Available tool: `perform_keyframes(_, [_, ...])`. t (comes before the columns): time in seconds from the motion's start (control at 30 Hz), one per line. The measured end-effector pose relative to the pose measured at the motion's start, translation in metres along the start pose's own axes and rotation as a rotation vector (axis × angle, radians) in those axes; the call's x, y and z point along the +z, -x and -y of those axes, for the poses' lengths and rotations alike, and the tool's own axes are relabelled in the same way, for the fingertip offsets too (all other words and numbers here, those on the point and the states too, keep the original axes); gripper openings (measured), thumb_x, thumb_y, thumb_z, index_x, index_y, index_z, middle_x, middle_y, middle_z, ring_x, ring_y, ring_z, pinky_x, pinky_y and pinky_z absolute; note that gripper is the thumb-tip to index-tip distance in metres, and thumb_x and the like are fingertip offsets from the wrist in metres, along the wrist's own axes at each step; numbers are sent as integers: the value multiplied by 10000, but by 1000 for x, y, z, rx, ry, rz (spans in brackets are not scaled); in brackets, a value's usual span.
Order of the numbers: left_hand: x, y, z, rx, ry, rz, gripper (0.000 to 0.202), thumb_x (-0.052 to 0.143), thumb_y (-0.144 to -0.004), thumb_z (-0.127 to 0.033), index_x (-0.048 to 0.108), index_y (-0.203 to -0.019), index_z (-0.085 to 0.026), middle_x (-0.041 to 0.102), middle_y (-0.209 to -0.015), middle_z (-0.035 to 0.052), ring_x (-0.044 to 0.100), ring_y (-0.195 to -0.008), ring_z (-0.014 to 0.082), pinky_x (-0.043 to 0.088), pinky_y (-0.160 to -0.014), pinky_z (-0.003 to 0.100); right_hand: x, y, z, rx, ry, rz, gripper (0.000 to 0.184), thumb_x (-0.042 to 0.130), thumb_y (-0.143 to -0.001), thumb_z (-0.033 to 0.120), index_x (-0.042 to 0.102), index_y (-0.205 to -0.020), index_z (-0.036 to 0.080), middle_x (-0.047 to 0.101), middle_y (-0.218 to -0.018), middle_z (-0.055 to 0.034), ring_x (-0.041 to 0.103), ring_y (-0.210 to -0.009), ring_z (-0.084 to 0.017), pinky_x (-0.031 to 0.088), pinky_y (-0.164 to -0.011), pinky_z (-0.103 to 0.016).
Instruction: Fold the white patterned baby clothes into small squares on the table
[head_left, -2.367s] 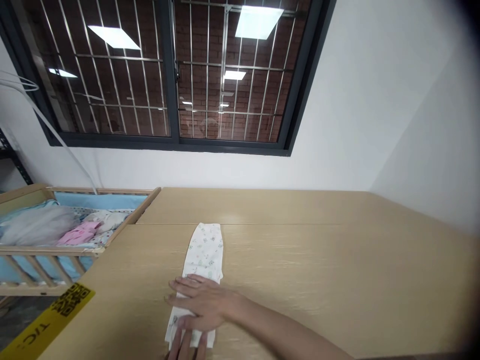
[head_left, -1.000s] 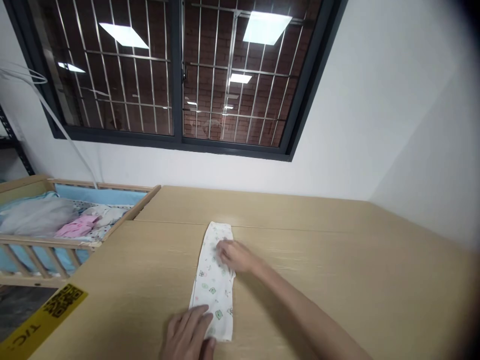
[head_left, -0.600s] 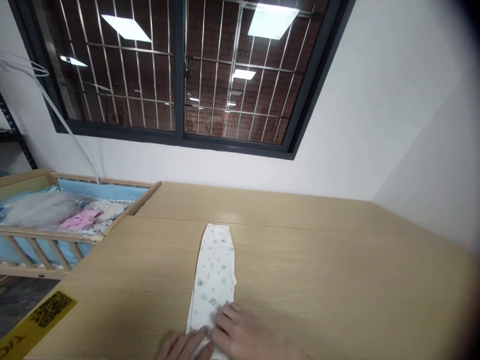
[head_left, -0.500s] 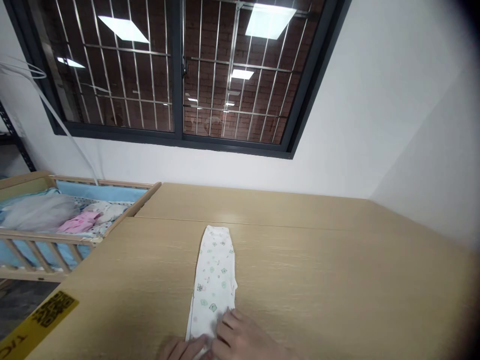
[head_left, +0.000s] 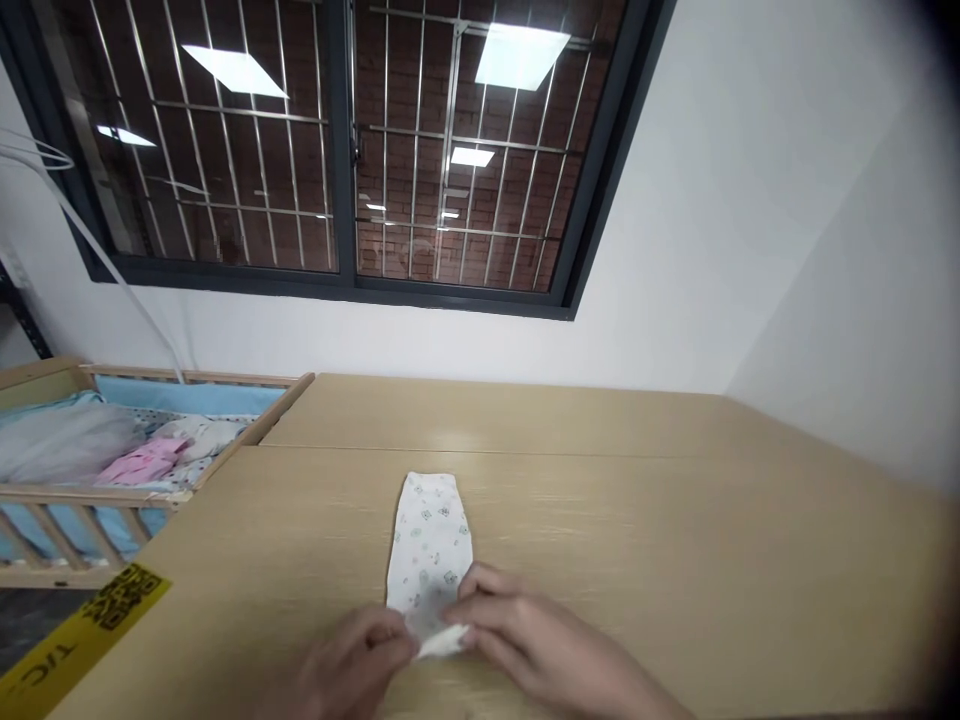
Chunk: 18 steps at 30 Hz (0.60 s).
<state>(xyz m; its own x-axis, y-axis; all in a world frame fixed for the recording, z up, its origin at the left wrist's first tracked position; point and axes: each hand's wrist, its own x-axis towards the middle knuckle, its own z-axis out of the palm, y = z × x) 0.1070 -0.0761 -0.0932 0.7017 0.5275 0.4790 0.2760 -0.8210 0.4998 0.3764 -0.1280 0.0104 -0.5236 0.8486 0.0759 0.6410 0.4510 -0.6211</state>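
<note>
One small white baby cloth with little green prints [head_left: 429,545] lies flat in the middle of the wooden table [head_left: 675,540]. Its near end is blurry and partly hidden by two hands. The left hand [head_left: 352,665] and the right hand [head_left: 525,645] both pinch that near end with their fingertips and lift it a little. One wooden crib [head_left: 112,470] with pink and blue things stands at the left, cut off.

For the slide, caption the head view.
Both hands, left and right, pinch the near end of a printed garment on a wooden table.
</note>
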Motion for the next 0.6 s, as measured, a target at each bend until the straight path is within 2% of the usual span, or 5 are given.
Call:
perform_keyframes(0.07, [-16, -30, 5, -16, 43, -19, 316, 444, -1000, -176, 636, -1185, -344, 665, -1055, -3, 653, -953, 107, 515, -850, 179, -11, -13, -8, 23, -14, -114, 292, 508, -1026, 305, 687, -1257, 290, 650, -1118, -56, 616, -1028, -185, 468, -914, -293])
perform_keyframes(0.13, [-27, -61, 15, -29, 78, -80, 264, 464, -1020, -249, 656, -1189, -316, 667, -1020, 16, 645, -959, 137, 513, -848, 224, -20, -29, -24, 63, -39, -223, 274, 583, -988, 358, 706, -1211, 258, 681, -1086, -58, 623, -970, -197, 472, -869, -302])
perform_keyframes(0.27, [-32, -116, 45, -203, 31, -110, 223, 509, -997, -299, 709, -1082, -248, 702, -1071, 28, 642, -1019, 183, 491, -922, 292, -34, -66, -66, 121, -102, -348, 224, 665, -905, 373, 729, -1017, 190, 706, -926, -44, 601, -808, -185, 455, -723, -287])
perform_keyframes(0.43, [-19, -162, 79, -334, -106, -52, 250, 448, -997, -242, 689, -1047, -199, 696, -1134, 56, 614, -1095, 198, 444, -937, 276, -32, -114, -127, 143, -95, -425, 176, 628, -859, 305, 709, -911, 157, 654, -767, -21, 550, -677, -153, 408, -617, -260])
perform_keyframes(0.6, [9, -181, 109, -447, -211, 1, 192, 499, -969, -195, 681, -1027, -172, 702, -1119, 95, 632, -1055, 209, 427, -887, 281, -14, -144, -176, 245, -117, -473, 128, 626, -801, 225, 698, -829, 124, 666, -765, -42, 562, -663, -152, 409, -611, -255])
